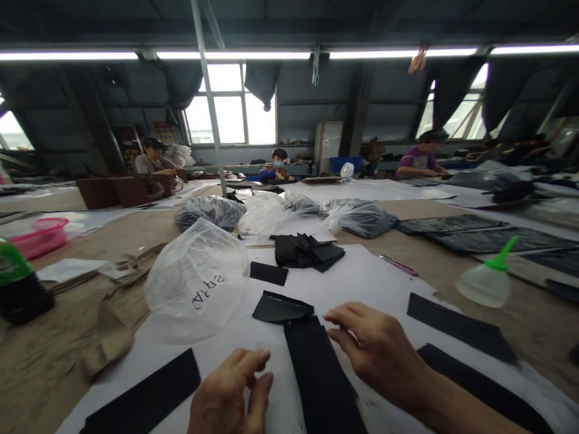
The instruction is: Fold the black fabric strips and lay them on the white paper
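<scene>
My left hand (230,392) hovers low over the white sheet, thumb and forefinger apart with nothing between them. To the right, my right hand (377,337) is also empty, its fingers loosely curled and parted. Between the two lies a long black strip (319,374), nearest to my right hand's fingertips. At its far end rests a black curved piece (283,307), slightly raised along one edge. Beyond that are a small black rectangle (268,273) and a loose pile of black pieces (307,250). Another black strip (145,395) lies left of my left hand.
A clear plastic bag (199,277) with printed letters stands left of centre. On the right are more black strips (459,325), a squeeze bottle (486,280) with a green nozzle and a pink-handled tool (400,265). Filled bags (362,217) lie farther back. Several people sit beyond.
</scene>
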Tool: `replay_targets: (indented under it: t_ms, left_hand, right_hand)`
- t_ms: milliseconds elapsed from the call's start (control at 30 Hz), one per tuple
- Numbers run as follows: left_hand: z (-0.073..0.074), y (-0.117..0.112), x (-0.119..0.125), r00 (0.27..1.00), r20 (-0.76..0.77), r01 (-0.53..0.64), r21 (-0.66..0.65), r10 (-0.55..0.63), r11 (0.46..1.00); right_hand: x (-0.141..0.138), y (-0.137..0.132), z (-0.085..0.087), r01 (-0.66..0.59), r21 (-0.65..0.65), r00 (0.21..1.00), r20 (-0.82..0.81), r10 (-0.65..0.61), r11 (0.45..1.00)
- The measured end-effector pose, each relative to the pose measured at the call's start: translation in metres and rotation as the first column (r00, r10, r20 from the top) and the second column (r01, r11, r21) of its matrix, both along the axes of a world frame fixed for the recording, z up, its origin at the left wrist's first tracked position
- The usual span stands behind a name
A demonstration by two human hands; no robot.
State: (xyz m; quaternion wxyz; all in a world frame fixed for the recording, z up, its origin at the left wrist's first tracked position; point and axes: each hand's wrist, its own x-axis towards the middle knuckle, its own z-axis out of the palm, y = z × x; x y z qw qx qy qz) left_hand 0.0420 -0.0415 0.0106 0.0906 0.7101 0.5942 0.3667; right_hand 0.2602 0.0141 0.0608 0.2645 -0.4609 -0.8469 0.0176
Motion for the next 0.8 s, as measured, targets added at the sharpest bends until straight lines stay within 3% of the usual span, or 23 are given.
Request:
replay_targets:
  t_ms: [133, 233, 333, 400, 500, 667, 800]
  left_hand:
    - [0.013, 0.019, 0.008, 0.996, -0.056, -0.071, -0.138, 0.064, 0.988]
    - [0.020, 0.031, 0.009, 0.992, -0.056, -0.121, -0.170, 0.113, 0.978]
    - [0.022, 0.039, 0.004, 0.992, -0.045, -0.127, -0.155, 0.121, 0.980]
    - [0.022, 0.042, -0.001, 0.991, -0.039, -0.128, -0.134, 0.124, 0.983]
    - [0.020, 0.044, -0.007, 0.990, -0.029, -0.142, -0.082, 0.140, 0.986]
    - [0.009, 0.040, -0.016, 0.987, -0.009, -0.162, 0.073, 0.163, 0.984]
    - [-0.002, 0.030, -0.032, 0.993, -0.052, -0.088, 0.265, 0.105, 0.960]
  right_hand:
    - [-0.025, 0.034, 0.000, 0.009, -0.129, 0.992, 0.127, 0.008, 0.992]
    - [-0.041, 0.047, -0.003, -0.036, -0.206, 0.991, 0.122, 0.062, 0.978]
    - [-0.046, 0.061, -0.004, -0.022, -0.323, 0.998, 0.045, 0.039, 0.946]
    - [-0.043, 0.074, -0.003, -0.009, -0.431, 0.998, -0.057, -0.017, 0.902]
    - [-0.037, 0.095, -0.005, -0.031, -0.611, 0.953, -0.256, -0.160, 0.791]
    - [-0.029, 0.115, -0.006, -0.239, -0.774, 0.697, -0.557, -0.451, 0.586]
    - [-0.024, 0.113, -0.004, -0.512, -0.715, 0.418, -0.691, -0.590, 0.476]
